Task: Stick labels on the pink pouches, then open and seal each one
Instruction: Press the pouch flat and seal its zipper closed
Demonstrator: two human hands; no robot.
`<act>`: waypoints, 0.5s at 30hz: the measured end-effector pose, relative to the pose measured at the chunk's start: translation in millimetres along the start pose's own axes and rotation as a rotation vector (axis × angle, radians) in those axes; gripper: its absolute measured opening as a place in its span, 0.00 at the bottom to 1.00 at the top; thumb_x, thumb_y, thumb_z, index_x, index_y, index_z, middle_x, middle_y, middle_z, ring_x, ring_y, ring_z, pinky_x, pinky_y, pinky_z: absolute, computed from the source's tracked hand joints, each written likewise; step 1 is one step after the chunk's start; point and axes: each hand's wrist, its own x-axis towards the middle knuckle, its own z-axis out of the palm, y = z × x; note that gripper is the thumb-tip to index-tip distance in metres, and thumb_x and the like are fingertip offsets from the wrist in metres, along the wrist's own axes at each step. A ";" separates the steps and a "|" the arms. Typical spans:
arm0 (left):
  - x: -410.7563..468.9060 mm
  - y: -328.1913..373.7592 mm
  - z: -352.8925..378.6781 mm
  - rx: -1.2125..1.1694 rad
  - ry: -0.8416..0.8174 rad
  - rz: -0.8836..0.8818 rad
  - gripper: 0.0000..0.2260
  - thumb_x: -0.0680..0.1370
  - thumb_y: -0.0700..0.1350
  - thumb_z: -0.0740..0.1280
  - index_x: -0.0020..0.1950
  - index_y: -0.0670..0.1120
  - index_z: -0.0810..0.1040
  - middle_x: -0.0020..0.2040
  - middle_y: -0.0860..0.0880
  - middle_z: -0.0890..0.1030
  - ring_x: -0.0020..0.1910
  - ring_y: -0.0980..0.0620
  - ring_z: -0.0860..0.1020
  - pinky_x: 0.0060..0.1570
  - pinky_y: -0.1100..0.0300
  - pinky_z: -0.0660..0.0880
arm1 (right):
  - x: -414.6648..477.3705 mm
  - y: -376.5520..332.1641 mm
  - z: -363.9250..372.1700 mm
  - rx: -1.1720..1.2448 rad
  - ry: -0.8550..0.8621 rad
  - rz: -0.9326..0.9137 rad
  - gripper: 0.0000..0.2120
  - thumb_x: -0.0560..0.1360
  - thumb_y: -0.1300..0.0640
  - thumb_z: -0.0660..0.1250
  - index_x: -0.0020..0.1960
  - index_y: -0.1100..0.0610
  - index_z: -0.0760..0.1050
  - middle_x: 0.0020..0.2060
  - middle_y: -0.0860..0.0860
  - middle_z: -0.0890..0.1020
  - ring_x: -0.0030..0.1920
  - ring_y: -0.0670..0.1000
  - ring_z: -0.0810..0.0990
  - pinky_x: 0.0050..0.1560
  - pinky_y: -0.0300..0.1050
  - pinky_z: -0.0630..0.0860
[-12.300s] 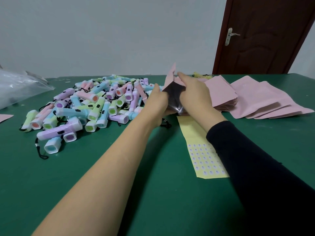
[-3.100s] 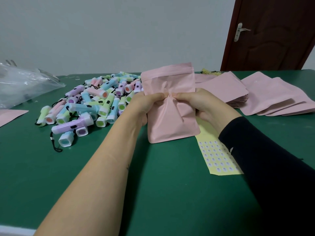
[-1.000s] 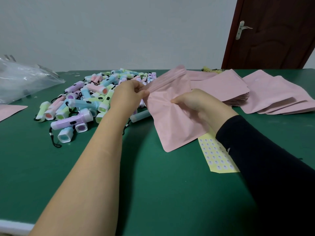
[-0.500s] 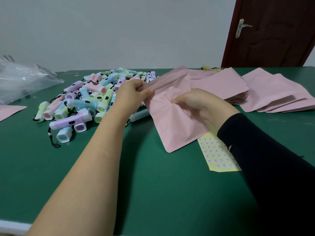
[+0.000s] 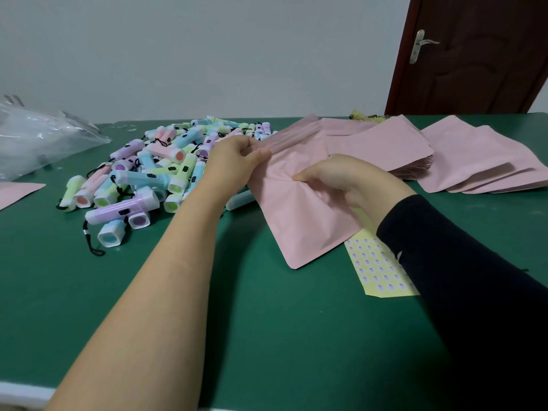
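A pink pouch [image 5: 299, 221] lies tilted on the green table, its lower corner touching the cloth. My left hand [image 5: 234, 163] pinches the left end of the pouch's top strip between thumb and fingers. My right hand [image 5: 341, 179] grips the pouch's middle, where the paper puckers into creases. A yellow label sheet [image 5: 376, 271] with rows of small round stickers lies under the pouch and my right sleeve. More pink pouches [image 5: 462, 155] are stacked and fanned at the back right.
A heap of pastel mini flashlights [image 5: 142, 179] with black cords fills the left-centre of the green table [image 5: 267, 336]. A clear plastic bag [image 5: 38, 137] lies far left, with a pink pouch corner [image 5: 17, 191] at the left edge. A brown door [image 5: 474, 54] stands behind.
Over the last second my left hand stays pinched on the top strip's left end and my right hand holds the pouch's middle. The pouch has barely shifted.
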 end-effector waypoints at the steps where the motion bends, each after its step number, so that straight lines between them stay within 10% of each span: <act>1: -0.3 -0.2 0.3 0.008 0.003 -0.002 0.06 0.81 0.47 0.66 0.52 0.46 0.80 0.41 0.54 0.78 0.33 0.59 0.73 0.28 0.64 0.67 | -0.4 0.1 0.3 -0.002 -0.002 0.001 0.03 0.76 0.68 0.67 0.45 0.63 0.76 0.21 0.52 0.79 0.19 0.47 0.78 0.19 0.33 0.69; 15: -1.1 4.1 5.7 0.158 0.006 0.025 0.09 0.78 0.53 0.68 0.50 0.47 0.80 0.39 0.52 0.78 0.41 0.49 0.75 0.46 0.48 0.76 | 3.3 1.9 2.2 -0.158 -0.014 0.007 0.03 0.75 0.64 0.69 0.48 0.59 0.78 0.32 0.52 0.82 0.23 0.48 0.80 0.23 0.36 0.74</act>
